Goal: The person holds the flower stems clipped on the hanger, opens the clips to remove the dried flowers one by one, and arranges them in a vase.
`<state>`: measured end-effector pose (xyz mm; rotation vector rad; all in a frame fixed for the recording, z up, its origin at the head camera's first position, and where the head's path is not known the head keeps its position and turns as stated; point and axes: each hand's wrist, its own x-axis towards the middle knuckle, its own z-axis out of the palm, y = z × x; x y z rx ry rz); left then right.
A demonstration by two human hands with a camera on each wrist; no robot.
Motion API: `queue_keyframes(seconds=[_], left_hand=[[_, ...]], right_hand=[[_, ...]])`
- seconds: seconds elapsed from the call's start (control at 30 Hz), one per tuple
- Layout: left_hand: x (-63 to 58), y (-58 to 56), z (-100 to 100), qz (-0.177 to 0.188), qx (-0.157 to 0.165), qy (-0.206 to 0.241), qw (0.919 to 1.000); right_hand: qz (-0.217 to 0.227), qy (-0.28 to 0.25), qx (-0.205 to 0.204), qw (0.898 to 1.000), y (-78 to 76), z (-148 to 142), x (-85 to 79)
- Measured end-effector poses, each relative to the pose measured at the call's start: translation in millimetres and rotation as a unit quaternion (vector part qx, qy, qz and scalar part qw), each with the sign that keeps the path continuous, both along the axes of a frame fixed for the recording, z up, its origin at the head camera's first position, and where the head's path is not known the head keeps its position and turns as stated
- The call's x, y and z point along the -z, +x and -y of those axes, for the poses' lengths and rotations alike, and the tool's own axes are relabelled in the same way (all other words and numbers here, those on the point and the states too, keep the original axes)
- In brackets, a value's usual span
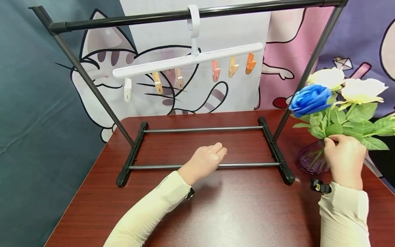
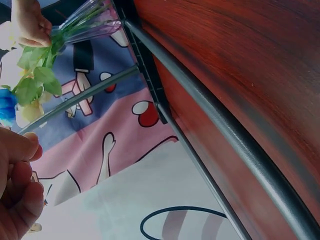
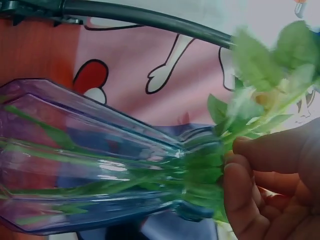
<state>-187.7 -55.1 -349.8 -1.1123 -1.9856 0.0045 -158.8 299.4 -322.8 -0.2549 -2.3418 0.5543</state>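
At the right of the table, my right hand (image 1: 345, 159) pinches a flower stem just above the rim of a clear purple faceted vase (image 3: 125, 165). The bouquet has a blue rose (image 1: 311, 100), two white roses (image 1: 364, 90) and green leaves (image 1: 359, 115). Inside the vase, green stems show through its wall. My left hand (image 1: 208, 159) hovers over the front bar (image 1: 247, 165) of a black rack, fingers loosely curled. Nothing shows between those fingers in the left wrist view.
A white hanger (image 1: 160, 64) hangs from the rack's top bar (image 1: 129, 21). Several clothespins, among them an orange clothespin (image 1: 250, 63) and a white clothespin (image 1: 127, 90), hang along it. The rack's right upright (image 1: 318, 51) stands beside the flowers. Cartoon-printed cloth (image 1: 296, 51) covers the back.
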Motion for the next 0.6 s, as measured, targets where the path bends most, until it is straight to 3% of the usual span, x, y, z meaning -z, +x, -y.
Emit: queue_keyframes(seconds=[0.17, 0.3, 0.47, 0.6], left_hand=[[-2.3, 1.0, 5, 0.012, -0.001, 0.011, 0.9999], [-6.8, 1.6, 9, 0.021, 0.002, 0.03, 0.9993], [-15.0, 5.2, 12, 0.012, 0.006, 0.055, 0.9984], [-19.4, 9.6, 14, -0.004, 0.014, 0.074, 0.9972]], right_hand=[[-0.07, 0.005, 0.018, 0.997, 8.9, 16, -14.6], [-0.143, 0.024, 0.004, 0.989, 16.3, 39, -32.9], [-0.19, 0.057, -0.08, 0.977, 24.5, 82, -42.3], [-0.187, 0.084, -0.164, 0.965, 27.6, 114, -36.7]])
